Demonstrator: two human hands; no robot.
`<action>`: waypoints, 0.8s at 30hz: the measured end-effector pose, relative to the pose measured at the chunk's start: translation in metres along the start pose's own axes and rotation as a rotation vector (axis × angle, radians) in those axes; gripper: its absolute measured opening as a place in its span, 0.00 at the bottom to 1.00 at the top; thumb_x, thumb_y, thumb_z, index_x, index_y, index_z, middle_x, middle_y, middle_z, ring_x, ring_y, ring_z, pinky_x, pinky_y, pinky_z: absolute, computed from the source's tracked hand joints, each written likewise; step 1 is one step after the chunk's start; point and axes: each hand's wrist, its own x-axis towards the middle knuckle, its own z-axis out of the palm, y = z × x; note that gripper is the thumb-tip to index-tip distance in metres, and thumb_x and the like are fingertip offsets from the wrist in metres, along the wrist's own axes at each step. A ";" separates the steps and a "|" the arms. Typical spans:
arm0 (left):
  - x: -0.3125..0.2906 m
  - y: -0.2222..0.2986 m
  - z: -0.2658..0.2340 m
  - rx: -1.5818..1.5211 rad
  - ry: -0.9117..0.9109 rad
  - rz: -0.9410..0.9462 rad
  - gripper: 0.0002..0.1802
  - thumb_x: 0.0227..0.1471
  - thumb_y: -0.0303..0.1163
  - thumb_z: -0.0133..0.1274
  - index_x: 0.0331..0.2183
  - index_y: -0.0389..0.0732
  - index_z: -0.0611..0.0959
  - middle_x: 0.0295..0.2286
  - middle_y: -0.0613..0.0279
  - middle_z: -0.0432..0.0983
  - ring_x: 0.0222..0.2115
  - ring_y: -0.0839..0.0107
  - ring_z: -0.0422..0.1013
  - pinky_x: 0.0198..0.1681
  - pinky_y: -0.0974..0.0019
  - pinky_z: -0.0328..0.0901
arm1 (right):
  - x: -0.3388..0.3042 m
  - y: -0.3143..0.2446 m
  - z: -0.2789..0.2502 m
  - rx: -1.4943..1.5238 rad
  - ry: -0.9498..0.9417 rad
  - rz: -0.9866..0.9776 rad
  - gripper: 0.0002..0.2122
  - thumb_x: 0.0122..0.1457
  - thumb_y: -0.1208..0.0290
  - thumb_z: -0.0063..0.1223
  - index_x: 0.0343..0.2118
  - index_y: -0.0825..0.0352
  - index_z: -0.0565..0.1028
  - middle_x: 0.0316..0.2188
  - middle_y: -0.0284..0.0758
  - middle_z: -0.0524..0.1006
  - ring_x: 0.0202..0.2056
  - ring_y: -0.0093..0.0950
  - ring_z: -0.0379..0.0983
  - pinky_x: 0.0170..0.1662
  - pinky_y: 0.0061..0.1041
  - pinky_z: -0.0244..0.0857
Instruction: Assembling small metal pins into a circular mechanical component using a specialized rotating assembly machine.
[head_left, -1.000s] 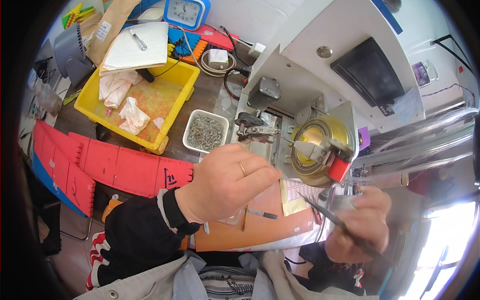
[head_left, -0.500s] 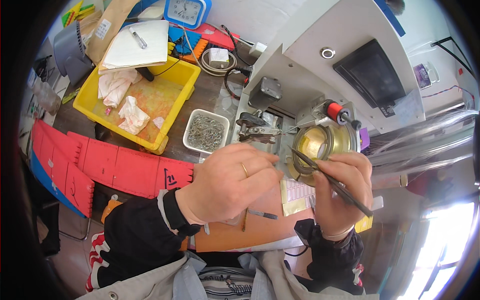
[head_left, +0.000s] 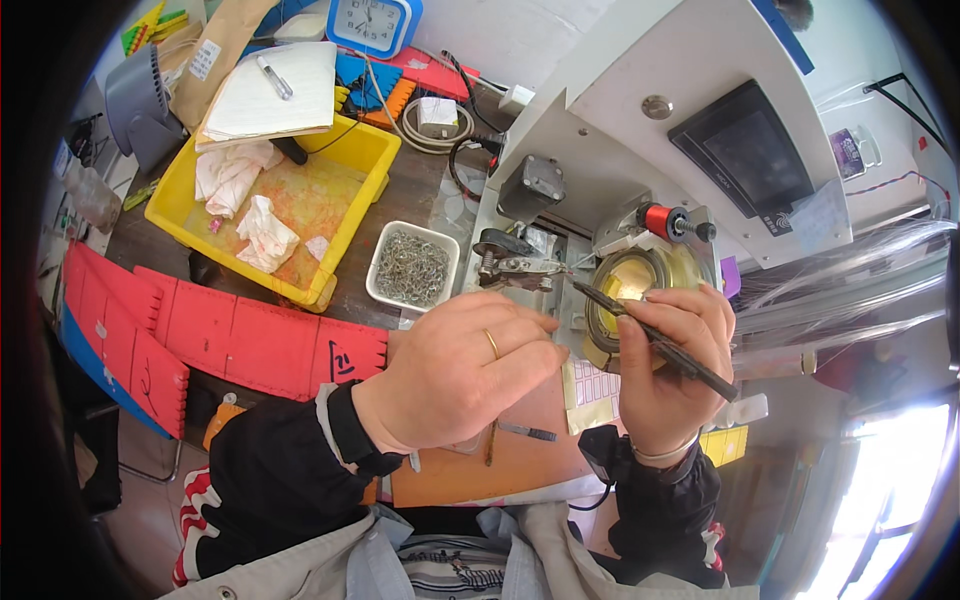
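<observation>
My right hand (head_left: 680, 370) pinches dark metal tweezers (head_left: 604, 301) between thumb and fingers, their points up and to the left. Those points are in front of a round brass-coloured bowl (head_left: 632, 275) on a bench machine (head_left: 590, 110). My left hand (head_left: 465, 370), with a ring on one finger, is curled with its fingertips together in front of the machine's small metal clamp (head_left: 530, 265). Whatever those fingers hold is hidden. Beyond this hand stands a white tray (head_left: 374, 285) of small metal pieces (head_left: 415, 265).
To the left are a yellow bin (head_left: 322, 290) with crumpled cloths and red strips (head_left: 260, 335). A screen (head_left: 740, 148) and a red spool (head_left: 660, 220) are on the machine. A slim grey tool (head_left: 528, 432) lies on the orange mat (head_left: 450, 480). Clear plastic sheeting (head_left: 850, 290) hangs at right.
My right hand has shifted slightly left and up, and the tweezers' points have moved up and left toward the metal clamp. My left hand has stayed nearly still.
</observation>
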 end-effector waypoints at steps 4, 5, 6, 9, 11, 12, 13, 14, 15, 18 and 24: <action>0.000 0.000 0.001 -0.001 0.002 -0.005 0.14 0.39 0.26 0.59 0.34 0.38 0.83 0.35 0.57 0.80 0.36 0.59 0.78 0.38 0.58 0.71 | -0.002 0.000 0.003 0.005 0.041 0.012 0.10 0.42 0.76 0.70 0.30 0.60 0.83 0.27 0.30 0.80 0.34 0.29 0.78 0.52 0.37 0.62; -0.001 0.001 0.001 0.000 0.003 -0.008 0.14 0.39 0.25 0.59 0.34 0.38 0.83 0.34 0.58 0.79 0.36 0.60 0.78 0.37 0.58 0.71 | -0.002 0.000 0.003 0.012 0.054 0.016 0.10 0.43 0.76 0.70 0.30 0.60 0.83 0.27 0.30 0.81 0.34 0.29 0.78 0.53 0.36 0.62; -0.001 0.001 0.002 0.000 0.003 -0.008 0.14 0.39 0.25 0.59 0.34 0.38 0.83 0.34 0.58 0.79 0.36 0.60 0.78 0.37 0.58 0.71 | -0.002 0.000 0.004 0.012 0.055 0.016 0.10 0.43 0.76 0.70 0.30 0.60 0.83 0.27 0.30 0.81 0.34 0.29 0.78 0.53 0.36 0.62; -0.001 0.001 0.001 0.009 -0.012 -0.015 0.14 0.38 0.25 0.59 0.33 0.38 0.83 0.33 0.58 0.79 0.35 0.60 0.77 0.37 0.59 0.71 | -0.004 0.000 0.003 0.025 0.070 0.023 0.09 0.44 0.77 0.70 0.30 0.60 0.83 0.27 0.30 0.81 0.34 0.28 0.78 0.53 0.36 0.61; -0.001 0.001 -0.001 0.047 -0.065 -0.008 0.14 0.38 0.25 0.59 0.33 0.39 0.84 0.30 0.60 0.78 0.31 0.61 0.76 0.35 0.60 0.70 | -0.008 0.004 0.001 0.114 0.058 0.059 0.09 0.46 0.80 0.67 0.31 0.62 0.82 0.29 0.32 0.81 0.35 0.29 0.78 0.55 0.38 0.60; -0.001 0.003 0.000 0.048 -0.070 -0.005 0.14 0.38 0.25 0.59 0.33 0.39 0.84 0.30 0.60 0.78 0.31 0.61 0.76 0.35 0.60 0.70 | -0.011 0.005 0.001 0.114 0.063 0.062 0.09 0.46 0.80 0.67 0.31 0.62 0.82 0.29 0.32 0.81 0.35 0.29 0.78 0.55 0.38 0.60; -0.002 0.006 0.004 0.016 -0.092 0.042 0.13 0.38 0.26 0.59 0.33 0.39 0.84 0.28 0.61 0.77 0.30 0.61 0.76 0.34 0.60 0.70 | -0.014 0.006 0.002 0.297 0.134 0.137 0.09 0.47 0.82 0.64 0.33 0.64 0.81 0.30 0.35 0.81 0.36 0.31 0.77 0.54 0.39 0.61; -0.002 0.007 0.004 -0.014 -0.113 0.089 0.13 0.38 0.26 0.60 0.33 0.40 0.84 0.26 0.63 0.77 0.28 0.62 0.75 0.32 0.61 0.70 | -0.015 0.005 0.001 0.482 0.207 0.209 0.09 0.49 0.84 0.61 0.34 0.67 0.80 0.31 0.37 0.81 0.37 0.32 0.77 0.53 0.39 0.62; -0.004 0.007 0.005 -0.010 -0.119 0.091 0.13 0.38 0.26 0.60 0.33 0.40 0.84 0.26 0.63 0.77 0.28 0.62 0.75 0.32 0.61 0.70 | -0.019 0.004 -0.006 0.607 0.260 0.196 0.06 0.53 0.83 0.55 0.35 0.70 0.77 0.32 0.42 0.80 0.39 0.35 0.75 0.49 0.38 0.65; -0.003 0.006 0.006 -0.064 -0.006 0.095 0.13 0.38 0.27 0.62 0.33 0.42 0.85 0.25 0.66 0.78 0.26 0.64 0.75 0.30 0.62 0.69 | -0.054 0.015 -0.042 0.617 0.694 0.290 0.05 0.61 0.73 0.49 0.36 0.68 0.71 0.30 0.37 0.73 0.31 0.32 0.70 0.40 0.33 0.66; -0.003 0.009 -0.002 0.077 -0.068 0.059 0.14 0.37 0.27 0.66 0.33 0.45 0.86 0.30 0.66 0.82 0.30 0.65 0.77 0.31 0.63 0.68 | -0.140 0.009 -0.084 0.021 0.206 0.460 0.05 0.55 0.83 0.55 0.34 0.70 0.77 0.32 0.39 0.78 0.32 0.33 0.75 0.38 0.29 0.70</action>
